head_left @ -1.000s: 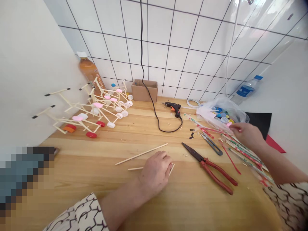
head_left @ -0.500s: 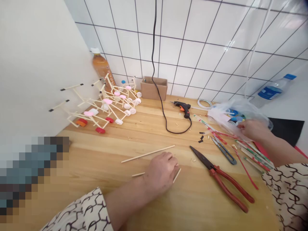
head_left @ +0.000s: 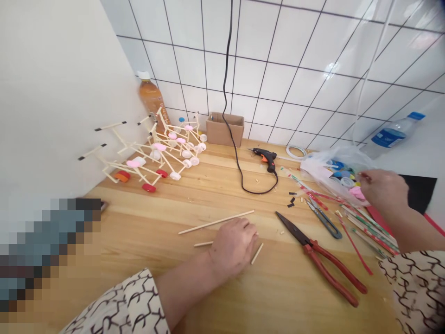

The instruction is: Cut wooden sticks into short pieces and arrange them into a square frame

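My left hand lies palm down on the wooden table, fingers curled together over short wooden sticks whose ends poke out on both sides. A long thin stick lies just beyond it. My right hand reaches into the mouth of a clear plastic bag holding coloured bottle caps, its fingertips pinched together among the caps. What they pinch is hidden. A pink cap sits right under that hand.
Red-handled pliers and small snips lie between my hands. Wrapped chopsticks fan out at the right. A glue gun with its cord, a cardboard box, an orange bottle and stick-and-cap models stand at the back.
My right hand has moved from the wrapped chopsticks up into the bag of caps. My left hand has stayed on the short sticks. The view has shifted a little.
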Motion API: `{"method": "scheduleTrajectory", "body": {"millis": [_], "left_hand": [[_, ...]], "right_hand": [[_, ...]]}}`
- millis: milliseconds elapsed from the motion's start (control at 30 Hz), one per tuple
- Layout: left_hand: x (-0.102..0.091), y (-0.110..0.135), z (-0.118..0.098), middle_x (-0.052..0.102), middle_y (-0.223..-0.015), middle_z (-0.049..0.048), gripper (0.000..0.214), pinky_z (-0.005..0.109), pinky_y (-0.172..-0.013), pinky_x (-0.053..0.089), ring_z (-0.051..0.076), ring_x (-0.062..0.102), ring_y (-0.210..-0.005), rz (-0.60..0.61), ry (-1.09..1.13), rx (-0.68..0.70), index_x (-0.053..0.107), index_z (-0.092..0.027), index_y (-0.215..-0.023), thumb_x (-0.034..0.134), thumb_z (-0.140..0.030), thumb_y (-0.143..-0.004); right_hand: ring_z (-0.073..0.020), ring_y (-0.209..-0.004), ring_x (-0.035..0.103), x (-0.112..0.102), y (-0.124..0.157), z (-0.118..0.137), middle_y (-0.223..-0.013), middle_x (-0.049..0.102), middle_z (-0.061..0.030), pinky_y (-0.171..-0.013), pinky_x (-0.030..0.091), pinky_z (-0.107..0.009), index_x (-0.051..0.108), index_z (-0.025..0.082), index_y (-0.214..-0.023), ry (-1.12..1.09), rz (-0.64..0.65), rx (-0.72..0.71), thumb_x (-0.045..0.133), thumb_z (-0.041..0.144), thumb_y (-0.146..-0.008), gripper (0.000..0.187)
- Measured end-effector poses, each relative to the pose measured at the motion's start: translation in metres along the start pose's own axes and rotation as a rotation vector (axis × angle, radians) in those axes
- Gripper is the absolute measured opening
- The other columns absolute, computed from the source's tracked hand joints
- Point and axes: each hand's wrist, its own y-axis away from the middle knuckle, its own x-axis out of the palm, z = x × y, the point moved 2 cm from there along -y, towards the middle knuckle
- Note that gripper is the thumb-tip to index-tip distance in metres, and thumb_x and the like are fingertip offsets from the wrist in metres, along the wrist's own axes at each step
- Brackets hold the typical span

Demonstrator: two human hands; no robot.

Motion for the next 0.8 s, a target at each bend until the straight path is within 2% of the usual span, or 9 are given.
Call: {"method": "scheduleTrajectory", "body": {"millis": [67, 100, 167, 233, 333, 433, 500, 667, 800], "left_hand": [[-0.001, 0.000, 0.001, 0.062, -0.079, 0.0054, 0.025, 0.029, -0.069, 0.045, 0.018, 0.058, -0.076, -0.003, 0.017, -0.014, 0.061, -0.015, -0.078, 0.039, -0.021, -0.089], [-0.001, 0.001, 0.001, 0.062, -0.078, 0.0052, 0.025, 0.029, -0.068, 0.045, 0.018, 0.058, -0.075, -0.006, 0.028, -0.020, 0.061, -0.015, -0.079, 0.039, -0.021, -0.089], [0.000, 0.001, 0.002, 0.063, -0.077, 0.0048, 0.025, 0.030, -0.069, 0.045, 0.018, 0.059, -0.076, -0.024, 0.065, -0.027, 0.062, -0.016, -0.080, 0.039, -0.022, -0.089], [0.001, 0.002, 0.003, 0.064, -0.078, 0.0045, 0.024, 0.029, -0.070, 0.046, 0.018, 0.060, -0.076, -0.060, 0.127, -0.028, 0.062, -0.017, -0.081, 0.040, -0.022, -0.089], [-0.002, 0.001, 0.003, 0.065, -0.081, 0.0045, 0.021, 0.027, -0.073, 0.046, 0.016, 0.060, -0.078, -0.139, 0.234, -0.025, 0.061, -0.016, -0.084, 0.041, -0.019, -0.089], [-0.006, 0.000, 0.003, 0.065, -0.080, 0.0047, 0.020, 0.026, -0.071, 0.045, 0.015, 0.060, -0.075, -0.183, 0.287, -0.036, 0.060, -0.015, -0.083, 0.041, -0.015, -0.088], [-0.007, -0.001, 0.005, 0.064, -0.078, 0.0046, 0.020, 0.026, -0.068, 0.045, 0.015, 0.059, -0.073, -0.184, 0.266, -0.044, 0.060, -0.015, -0.082, 0.041, -0.014, -0.087], [0.000, 0.000, 0.006, 0.061, -0.077, 0.0057, 0.018, 0.029, -0.071, 0.045, 0.018, 0.057, -0.077, -0.121, 0.107, -0.002, 0.063, -0.014, -0.073, 0.048, -0.013, -0.082], [-0.002, -0.001, 0.008, 0.060, -0.078, 0.0061, 0.013, 0.030, -0.072, 0.045, 0.019, 0.056, -0.078, -0.097, 0.025, 0.000, 0.063, -0.015, -0.072, 0.055, -0.021, -0.079]], "right_hand": [[-0.0251, -0.076, 0.060, -0.012, 0.012, 0.009, -0.086, 0.069, -0.0202, -0.061, 0.038, -0.034, 0.068, 0.005, -0.096, -0.079, -0.085, 0.117, 0.050, 0.023, -0.083, 0.028], [-0.0200, -0.071, 0.061, -0.018, 0.022, 0.017, -0.085, 0.069, -0.0143, -0.061, 0.041, -0.030, 0.067, 0.010, -0.097, -0.170, -0.122, 0.140, 0.052, 0.024, -0.082, 0.026], [-0.0176, -0.072, 0.061, -0.033, 0.049, 0.039, -0.083, 0.069, -0.0092, -0.064, 0.044, -0.027, 0.069, 0.014, -0.088, -0.717, -0.224, 0.220, 0.062, 0.026, -0.075, 0.019], [-0.0172, -0.074, 0.061, -0.045, 0.082, 0.068, -0.081, 0.069, -0.0060, -0.068, 0.045, -0.027, 0.070, 0.018, -0.076, -1.095, -0.098, 0.235, 0.069, 0.029, -0.068, 0.014], [-0.0159, -0.068, 0.059, -0.053, 0.132, 0.112, -0.075, 0.068, -0.0044, -0.063, 0.045, -0.026, 0.069, 0.019, -0.072, -1.487, 0.299, 0.200, 0.076, 0.034, -0.061, 0.020], [-0.0139, -0.065, 0.057, -0.050, 0.165, 0.144, -0.069, 0.065, -0.0023, -0.064, 0.045, -0.026, 0.069, 0.020, -0.079, -1.648, 0.591, 0.156, 0.074, 0.034, -0.066, 0.020], [-0.0127, -0.066, 0.055, -0.042, 0.173, 0.158, -0.070, 0.064, -0.0016, -0.065, 0.043, -0.025, 0.068, 0.019, -0.078, -1.705, 0.660, 0.137, 0.072, 0.033, -0.069, 0.018], [-0.0113, -0.066, 0.052, -0.022, 0.167, 0.177, -0.070, 0.062, -0.0006, -0.065, 0.040, -0.024, 0.067, 0.017, -0.074, -1.764, 0.647, 0.166, 0.074, 0.033, -0.067, 0.018], [-0.0098, -0.057, 0.048, -0.013, 0.164, 0.183, -0.065, 0.061, -0.0006, -0.055, 0.036, -0.023, 0.068, 0.016, -0.075, -1.775, 0.642, 0.230, 0.076, 0.036, -0.063, 0.025]]}}
